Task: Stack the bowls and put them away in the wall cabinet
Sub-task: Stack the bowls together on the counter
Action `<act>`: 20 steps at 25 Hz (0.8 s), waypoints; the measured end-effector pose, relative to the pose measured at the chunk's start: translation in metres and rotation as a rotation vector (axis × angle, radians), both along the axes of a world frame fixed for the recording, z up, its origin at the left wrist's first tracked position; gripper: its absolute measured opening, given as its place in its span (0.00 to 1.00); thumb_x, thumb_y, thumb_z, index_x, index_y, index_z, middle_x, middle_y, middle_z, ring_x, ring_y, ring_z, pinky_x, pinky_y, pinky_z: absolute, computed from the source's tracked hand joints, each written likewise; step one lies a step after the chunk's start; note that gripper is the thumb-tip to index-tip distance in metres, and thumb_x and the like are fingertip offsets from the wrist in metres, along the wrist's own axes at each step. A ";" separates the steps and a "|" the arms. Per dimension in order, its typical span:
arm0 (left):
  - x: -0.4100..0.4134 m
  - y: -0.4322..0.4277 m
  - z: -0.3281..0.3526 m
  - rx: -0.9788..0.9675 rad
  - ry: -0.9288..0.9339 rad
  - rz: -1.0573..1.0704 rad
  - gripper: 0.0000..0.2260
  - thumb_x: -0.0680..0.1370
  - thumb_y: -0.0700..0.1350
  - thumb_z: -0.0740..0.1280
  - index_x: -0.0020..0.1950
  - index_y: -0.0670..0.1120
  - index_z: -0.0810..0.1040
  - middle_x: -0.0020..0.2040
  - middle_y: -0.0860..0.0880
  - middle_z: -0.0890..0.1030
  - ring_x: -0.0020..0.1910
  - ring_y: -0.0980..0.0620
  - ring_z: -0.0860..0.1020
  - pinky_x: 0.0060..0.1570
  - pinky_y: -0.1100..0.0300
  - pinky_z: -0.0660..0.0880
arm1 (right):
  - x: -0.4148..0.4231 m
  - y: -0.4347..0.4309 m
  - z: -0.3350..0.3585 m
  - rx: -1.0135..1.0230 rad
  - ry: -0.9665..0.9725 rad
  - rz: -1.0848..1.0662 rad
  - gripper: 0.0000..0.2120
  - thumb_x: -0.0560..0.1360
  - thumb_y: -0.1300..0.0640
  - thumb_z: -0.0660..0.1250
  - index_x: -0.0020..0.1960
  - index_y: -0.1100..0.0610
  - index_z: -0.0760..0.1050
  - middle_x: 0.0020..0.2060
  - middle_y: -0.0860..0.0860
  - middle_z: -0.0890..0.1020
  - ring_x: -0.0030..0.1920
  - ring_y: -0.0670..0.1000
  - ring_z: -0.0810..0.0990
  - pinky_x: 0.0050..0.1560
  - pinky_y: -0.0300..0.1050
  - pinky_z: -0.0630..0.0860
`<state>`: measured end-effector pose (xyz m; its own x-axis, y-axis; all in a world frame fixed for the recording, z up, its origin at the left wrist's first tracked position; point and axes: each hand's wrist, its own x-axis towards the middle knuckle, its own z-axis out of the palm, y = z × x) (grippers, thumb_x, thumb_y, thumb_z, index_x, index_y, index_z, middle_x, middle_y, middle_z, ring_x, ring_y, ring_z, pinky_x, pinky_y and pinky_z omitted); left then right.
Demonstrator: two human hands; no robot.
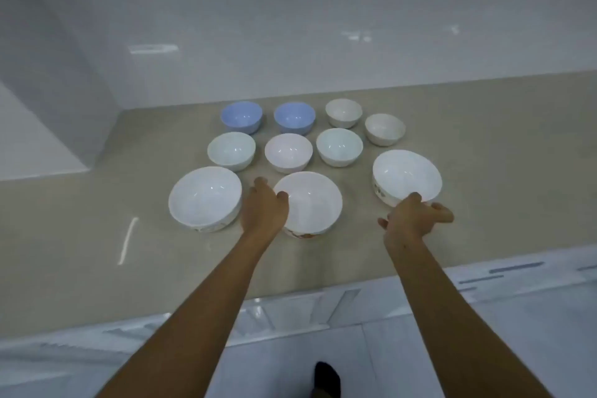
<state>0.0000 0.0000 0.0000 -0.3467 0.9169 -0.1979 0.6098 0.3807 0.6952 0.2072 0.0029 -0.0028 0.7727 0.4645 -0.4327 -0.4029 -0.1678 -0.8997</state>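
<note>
Stacking is just starting (nothing nested yet): the left hand (265,208) pinches the rim of the middle large white ceramic bowl (311,203), the right hand (412,218), fingers (416,197) loosely spread, touches the right-hand large white bowl (407,173) just beyond them, so next one bowl needs lifting into another.

Both forearms are bare and extended toward the far side. The left arm (193,300) angles in from the near left. The left hand (263,207) is palm-down, thumb hooked over the left rim of the near middle bowl (311,203), fingers outside it, pinching the rim. The right arm (452,317) runs in from the near right. The right hand (412,216) sits at the near rim of the right bowl (405,176), fingers loosely curled, thumb splayed left. Contact there cannot be confirmed.
</note>
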 end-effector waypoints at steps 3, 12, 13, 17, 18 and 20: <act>0.007 0.007 -0.013 -0.084 0.080 -0.027 0.21 0.79 0.45 0.60 0.71 0.42 0.65 0.66 0.39 0.74 0.62 0.37 0.75 0.58 0.44 0.76 | 0.015 0.011 -0.009 -0.042 0.249 -0.042 0.16 0.79 0.49 0.57 0.64 0.48 0.57 0.61 0.60 0.71 0.47 0.60 0.77 0.40 0.54 0.79; 0.017 0.006 -0.025 -0.082 -0.209 0.112 0.19 0.77 0.37 0.54 0.67 0.45 0.69 0.62 0.41 0.75 0.56 0.35 0.77 0.41 0.37 0.82 | 0.031 0.027 -0.026 -0.047 0.148 0.179 0.18 0.75 0.64 0.52 0.64 0.59 0.64 0.41 0.61 0.77 0.22 0.51 0.71 0.24 0.42 0.74; 0.017 0.005 -0.026 -0.080 -0.236 0.121 0.19 0.77 0.36 0.54 0.67 0.46 0.69 0.62 0.40 0.75 0.56 0.35 0.77 0.41 0.37 0.82 | 0.029 0.024 -0.026 -0.015 0.110 0.231 0.18 0.74 0.64 0.52 0.62 0.59 0.66 0.37 0.60 0.76 0.21 0.50 0.70 0.23 0.41 0.72; 0.015 0.004 -0.025 -0.065 -0.311 0.139 0.18 0.77 0.38 0.53 0.65 0.46 0.71 0.60 0.41 0.76 0.55 0.37 0.78 0.39 0.37 0.82 | 0.013 0.017 -0.017 0.089 -0.152 0.560 0.07 0.74 0.63 0.55 0.45 0.60 0.71 0.38 0.58 0.78 0.18 0.48 0.67 0.20 0.38 0.65; 0.015 0.003 -0.023 -0.061 -0.340 0.139 0.17 0.78 0.38 0.53 0.64 0.47 0.71 0.60 0.42 0.76 0.55 0.37 0.78 0.40 0.38 0.82 | 0.008 0.019 -0.014 0.092 -0.244 0.662 0.06 0.74 0.63 0.56 0.43 0.62 0.71 0.36 0.58 0.77 0.19 0.49 0.67 0.19 0.38 0.64; 0.014 0.000 -0.022 -0.056 -0.430 0.154 0.13 0.80 0.42 0.54 0.60 0.49 0.74 0.59 0.43 0.78 0.55 0.39 0.79 0.43 0.38 0.82 | 0.002 0.023 -0.009 0.074 -0.465 0.850 0.08 0.75 0.61 0.58 0.39 0.64 0.70 0.30 0.56 0.74 0.24 0.51 0.67 0.23 0.41 0.63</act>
